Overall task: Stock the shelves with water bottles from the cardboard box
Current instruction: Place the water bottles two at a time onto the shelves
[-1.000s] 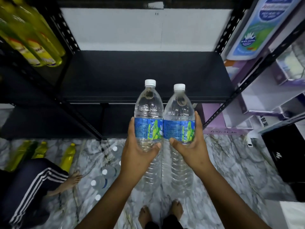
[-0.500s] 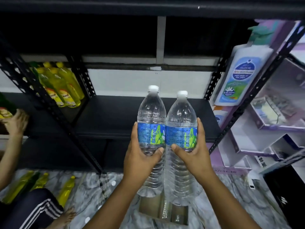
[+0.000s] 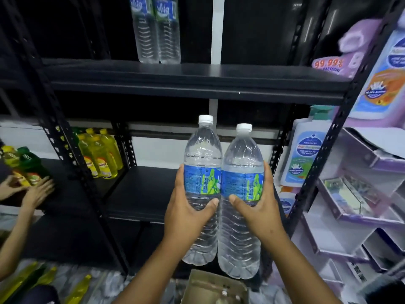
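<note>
In front of the black shelving unit [image 3: 197, 84], the left hand [image 3: 186, 216] grips one water bottle [image 3: 202, 163] at its label while the right hand [image 3: 258, 211] grips a second bottle [image 3: 242, 163], the two upright and touching. The cardboard box [image 3: 214, 288] sits at six o'clock below them. At twelve o'clock, two stocked bottles [image 3: 156, 34] stand on the upper shelf.
</note>
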A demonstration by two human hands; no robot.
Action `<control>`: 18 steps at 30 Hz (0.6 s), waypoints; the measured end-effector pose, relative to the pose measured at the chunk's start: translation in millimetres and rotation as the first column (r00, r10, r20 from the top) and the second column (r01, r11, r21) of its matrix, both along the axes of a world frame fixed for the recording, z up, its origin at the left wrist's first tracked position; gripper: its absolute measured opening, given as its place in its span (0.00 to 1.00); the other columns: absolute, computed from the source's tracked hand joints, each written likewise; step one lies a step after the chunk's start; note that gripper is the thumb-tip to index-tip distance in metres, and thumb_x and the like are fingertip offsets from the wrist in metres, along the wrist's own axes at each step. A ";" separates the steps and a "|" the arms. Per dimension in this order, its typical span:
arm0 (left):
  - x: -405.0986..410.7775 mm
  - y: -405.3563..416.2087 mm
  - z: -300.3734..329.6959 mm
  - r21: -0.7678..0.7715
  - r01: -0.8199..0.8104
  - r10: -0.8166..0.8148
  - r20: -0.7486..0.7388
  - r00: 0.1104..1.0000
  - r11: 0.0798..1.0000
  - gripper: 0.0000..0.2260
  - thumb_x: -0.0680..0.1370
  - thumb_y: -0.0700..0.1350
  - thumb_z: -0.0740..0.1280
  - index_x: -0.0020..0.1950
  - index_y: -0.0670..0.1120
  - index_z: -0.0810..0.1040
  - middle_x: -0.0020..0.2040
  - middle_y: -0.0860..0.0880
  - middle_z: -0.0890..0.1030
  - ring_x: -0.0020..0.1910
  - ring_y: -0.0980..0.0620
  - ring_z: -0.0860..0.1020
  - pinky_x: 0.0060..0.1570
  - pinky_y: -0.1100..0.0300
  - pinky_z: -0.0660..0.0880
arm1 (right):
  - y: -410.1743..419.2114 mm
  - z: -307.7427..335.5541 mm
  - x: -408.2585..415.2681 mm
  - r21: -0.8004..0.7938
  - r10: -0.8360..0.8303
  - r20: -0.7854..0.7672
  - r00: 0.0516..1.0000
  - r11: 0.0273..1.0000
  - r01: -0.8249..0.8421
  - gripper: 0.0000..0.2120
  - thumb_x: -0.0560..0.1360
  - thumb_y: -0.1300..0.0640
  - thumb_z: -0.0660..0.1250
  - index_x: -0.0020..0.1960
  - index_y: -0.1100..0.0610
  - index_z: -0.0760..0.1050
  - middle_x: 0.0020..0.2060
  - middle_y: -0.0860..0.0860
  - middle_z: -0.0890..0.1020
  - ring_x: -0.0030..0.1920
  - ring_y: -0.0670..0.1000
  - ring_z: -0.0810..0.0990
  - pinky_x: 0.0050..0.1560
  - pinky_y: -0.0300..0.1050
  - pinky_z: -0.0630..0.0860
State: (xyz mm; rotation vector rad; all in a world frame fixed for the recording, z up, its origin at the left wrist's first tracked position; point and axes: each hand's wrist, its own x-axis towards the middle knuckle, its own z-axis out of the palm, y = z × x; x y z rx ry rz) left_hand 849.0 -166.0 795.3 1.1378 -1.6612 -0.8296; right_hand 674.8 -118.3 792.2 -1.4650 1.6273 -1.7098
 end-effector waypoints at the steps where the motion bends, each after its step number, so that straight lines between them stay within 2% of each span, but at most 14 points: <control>1: -1.0 1.4 6.7 -0.016 -0.007 0.008 0.008 1.000 1.000 0.48 0.61 0.66 0.71 0.74 0.70 0.46 0.68 0.57 0.74 0.63 0.54 0.76 0.61 0.47 0.76 | 0.2 6.0 -0.9 -0.006 0.006 -0.007 1.000 1.000 -0.006 0.51 0.68 0.53 0.78 0.79 0.44 0.47 0.55 0.18 0.70 0.58 0.28 0.73 0.52 0.21 0.68; 4: -1.9 5.1 26.4 -0.079 -0.029 0.031 0.024 0.999 0.996 0.48 0.63 0.64 0.72 0.73 0.70 0.44 0.68 0.57 0.74 0.64 0.53 0.75 0.61 0.49 0.75 | 1.7 26.6 -1.2 -0.033 0.018 -0.001 1.000 0.999 -0.018 0.51 0.69 0.54 0.77 0.78 0.44 0.45 0.51 0.16 0.69 0.54 0.23 0.72 0.49 0.18 0.67; 7: -1.7 6.7 44.8 -0.126 -0.045 0.049 0.032 0.998 0.991 0.48 0.66 0.59 0.76 0.73 0.71 0.44 0.67 0.56 0.74 0.62 0.53 0.76 0.60 0.50 0.75 | 4.4 45.7 0.5 -0.071 0.028 0.015 0.999 0.997 -0.027 0.48 0.72 0.60 0.75 0.76 0.42 0.44 0.53 0.20 0.66 0.51 0.18 0.68 0.47 0.17 0.65; 9: -0.4 7.2 56.0 -0.150 -0.050 0.055 0.030 0.998 0.987 0.48 0.66 0.59 0.76 0.72 0.72 0.43 0.65 0.56 0.76 0.61 0.53 0.76 0.60 0.49 0.76 | 4.5 57.0 2.1 -0.089 0.026 0.000 1.000 0.996 -0.026 0.47 0.72 0.61 0.74 0.77 0.46 0.46 0.51 0.17 0.66 0.50 0.16 0.66 0.47 0.16 0.63; 11: 1.9 7.3 66.8 -0.169 -0.052 0.056 0.016 0.998 0.984 0.48 0.65 0.61 0.75 0.73 0.72 0.43 0.63 0.56 0.77 0.59 0.53 0.78 0.58 0.47 0.77 | 2.3 68.0 3.1 -0.113 0.027 -0.027 0.999 0.993 -0.030 0.47 0.72 0.62 0.74 0.78 0.48 0.47 0.49 0.13 0.67 0.52 0.18 0.67 0.49 0.18 0.65; 13: 4.6 5.8 76.4 -0.183 -0.052 0.052 -0.007 0.999 0.982 0.48 0.63 0.63 0.73 0.73 0.71 0.44 0.62 0.56 0.78 0.57 0.54 0.79 0.57 0.46 0.77 | -1.8 77.7 3.5 -0.137 0.035 -0.040 0.999 0.990 -0.040 0.47 0.72 0.63 0.74 0.79 0.49 0.47 0.49 0.13 0.68 0.53 0.21 0.70 0.50 0.21 0.67; 16: 7.9 2.5 89.3 -0.200 -0.045 0.039 -0.032 0.999 0.979 0.48 0.62 0.65 0.71 0.73 0.72 0.43 0.62 0.57 0.78 0.57 0.54 0.79 0.57 0.46 0.77 | -9.6 90.0 5.2 -0.174 0.049 -0.043 0.998 0.983 -0.056 0.48 0.71 0.60 0.76 0.79 0.50 0.47 0.52 0.21 0.73 0.55 0.26 0.74 0.51 0.22 0.69; 18: 10.7 -1.5 96.8 -0.224 -0.048 0.040 -0.041 0.998 0.974 0.48 0.63 0.66 0.71 0.73 0.72 0.43 0.63 0.57 0.77 0.58 0.54 0.79 0.58 0.46 0.77 | -13.6 98.6 8.1 -0.195 0.057 -0.060 0.997 0.979 -0.068 0.49 0.68 0.54 0.75 0.79 0.47 0.47 0.57 0.28 0.76 0.58 0.33 0.77 0.56 0.29 0.71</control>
